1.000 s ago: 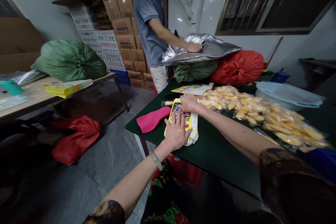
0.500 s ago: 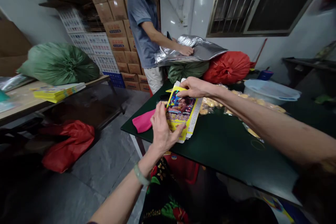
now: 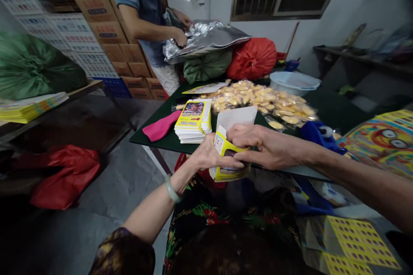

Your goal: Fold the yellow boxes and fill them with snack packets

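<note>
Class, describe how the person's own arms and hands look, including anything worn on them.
The left hand is bare, with a smooth, rounded, pale green bangle at its wrist. A dark sleeve patterned in muted gold and purple ends near the left elbow. The right hand and visible forearm are bare, without a visible bracelet.

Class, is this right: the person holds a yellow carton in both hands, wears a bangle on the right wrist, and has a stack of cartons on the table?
No: the bangle is on the left wrist, as the head view shows. The left hand and right hand do hold the yellow carton, and the stack of cartons is on the table.
</note>
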### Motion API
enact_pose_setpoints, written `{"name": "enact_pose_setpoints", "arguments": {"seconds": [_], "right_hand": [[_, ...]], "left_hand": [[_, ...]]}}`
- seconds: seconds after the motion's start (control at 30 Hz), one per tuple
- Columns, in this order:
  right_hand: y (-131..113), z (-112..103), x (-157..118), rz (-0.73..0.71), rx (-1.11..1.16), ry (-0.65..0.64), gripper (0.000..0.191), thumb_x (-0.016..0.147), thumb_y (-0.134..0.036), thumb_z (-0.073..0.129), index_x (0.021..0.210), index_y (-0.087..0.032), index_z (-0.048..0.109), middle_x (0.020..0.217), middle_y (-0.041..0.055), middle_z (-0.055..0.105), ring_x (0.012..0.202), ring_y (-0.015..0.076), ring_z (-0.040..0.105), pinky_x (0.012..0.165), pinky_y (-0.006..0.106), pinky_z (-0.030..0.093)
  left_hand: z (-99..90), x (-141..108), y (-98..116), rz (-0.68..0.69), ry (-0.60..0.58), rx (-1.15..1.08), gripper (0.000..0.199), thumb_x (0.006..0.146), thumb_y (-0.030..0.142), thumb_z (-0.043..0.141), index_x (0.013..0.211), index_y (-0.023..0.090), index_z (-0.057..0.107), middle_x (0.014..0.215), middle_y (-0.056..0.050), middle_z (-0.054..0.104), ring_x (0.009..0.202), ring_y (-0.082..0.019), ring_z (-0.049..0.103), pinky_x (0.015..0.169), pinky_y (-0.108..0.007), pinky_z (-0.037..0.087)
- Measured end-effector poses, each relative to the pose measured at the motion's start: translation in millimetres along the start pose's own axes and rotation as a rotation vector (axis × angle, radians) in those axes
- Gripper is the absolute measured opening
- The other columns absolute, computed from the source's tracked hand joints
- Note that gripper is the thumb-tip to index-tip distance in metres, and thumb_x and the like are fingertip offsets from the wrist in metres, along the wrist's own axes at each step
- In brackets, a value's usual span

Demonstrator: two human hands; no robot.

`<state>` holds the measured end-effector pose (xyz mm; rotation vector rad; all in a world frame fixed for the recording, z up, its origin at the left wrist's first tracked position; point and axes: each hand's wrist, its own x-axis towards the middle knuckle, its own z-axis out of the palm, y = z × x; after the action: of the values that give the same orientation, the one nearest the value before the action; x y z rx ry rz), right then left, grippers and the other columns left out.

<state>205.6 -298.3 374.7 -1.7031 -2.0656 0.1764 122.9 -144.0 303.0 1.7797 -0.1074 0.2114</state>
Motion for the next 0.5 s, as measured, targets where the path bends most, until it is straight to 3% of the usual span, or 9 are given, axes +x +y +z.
{"name": "enact_pose_setpoints", "arguments": {"seconds": [0.1,0.2,0.37,0.5], "right_hand": [[4,-2,-21,0.128,-0.158,0.136,0.022,0.089,-0.021,0.048,0.067,-0.018,0.053,0.079,0.0033,0.063,0.072,0.0138,0.055,0.066,0.025,0.041],[4,-5,-35,0.268,-0.390,0.238,0.016,0.089,-0.019,0.046,0.086,-0.017,0.062,0.093,0.0067,0.067,0.080,0.0168,0.060,0.066,0.026,0.039],[3,-5,-44,0.427,-0.745,0.179,0.019,0.088,-0.013,0.045,0.091,-0.013,0.063,0.101,0.0098,0.066,0.071,0.0165,0.057,0.057,0.027,0.031],[31,17,-47,0.523,-0.682,0.107,0.021,0.089,-0.015,0.043,0.085,-0.013,0.064,0.087,0.0089,0.067,0.070,0.0179,0.057,0.056,0.028,0.031]], "left_hand": [[11.3,20,-7,0.065,-0.050,0.018,0.029,0.057,0.034,0.078,0.075,0.013,0.069,0.074,-0.002,0.068,0.069,-0.017,0.062,0.066,-0.027,0.053],[14.4,46,-4,0.090,-0.006,0.075,0.028,0.058,0.033,0.079,0.071,0.012,0.067,0.073,-0.004,0.068,0.072,-0.018,0.063,0.071,-0.028,0.053],[12.7,84,0,0.110,-0.063,0.109,0.042,0.051,0.026,0.084,0.085,0.011,0.066,0.082,-0.002,0.068,0.091,-0.020,0.062,0.083,-0.028,0.052],[14.8,93,-32,-0.062,-0.211,0.083,0.033,0.052,0.020,0.082,0.078,0.009,0.067,0.072,-0.001,0.067,0.084,-0.020,0.064,0.075,-0.026,0.052]]}}
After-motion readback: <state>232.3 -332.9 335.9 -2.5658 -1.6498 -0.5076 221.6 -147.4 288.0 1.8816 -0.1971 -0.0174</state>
